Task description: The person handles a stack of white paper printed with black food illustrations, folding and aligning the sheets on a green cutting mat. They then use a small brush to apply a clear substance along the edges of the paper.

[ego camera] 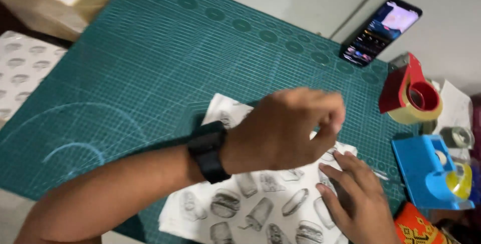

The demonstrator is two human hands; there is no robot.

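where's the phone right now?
In the head view, the phone lies upper right on the pale table just off the green cutting mat's far corner, above the red tape dispenser.

hands: two, left [285,129] and right [358,199]
tape holders: two, red [408,91] and blue [431,174]
phone [381,31]: one
green mat [150,73]: one
picture paper [250,209]: one
black watch [208,151]: one

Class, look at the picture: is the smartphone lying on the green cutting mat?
No: the smartphone lies on the white tabletop just beyond the upper right edge of the green cutting mat.
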